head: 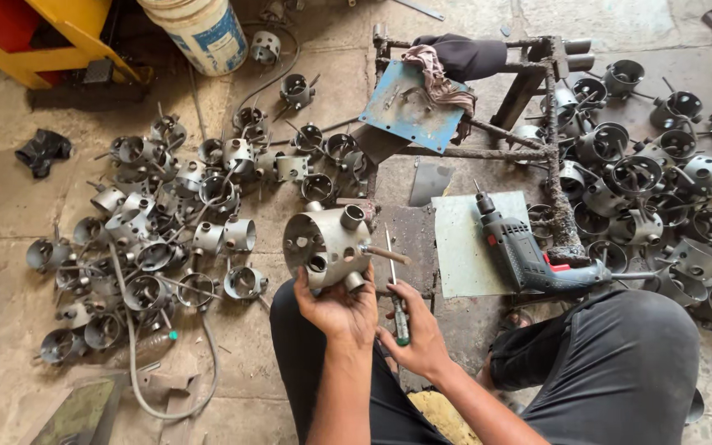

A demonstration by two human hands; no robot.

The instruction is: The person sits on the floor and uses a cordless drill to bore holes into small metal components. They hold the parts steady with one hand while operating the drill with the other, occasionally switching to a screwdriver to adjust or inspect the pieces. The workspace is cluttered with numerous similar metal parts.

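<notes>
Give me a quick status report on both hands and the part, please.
Left hand gripping round grey metal housing from below. Right hand holding green-handled screwdriver, its tip near the housing's side. Grey electric drill lying on the pale sheet beside it, clear.

Grey metal cup-shaped housing [329,245], round, short tube stubs on its side, drilled holes in its flat face, tilted, held up off the floor at its lower edge; slim screwdriver [397,292], green-and-black handle, shaft pointing up beside the housing
</notes>
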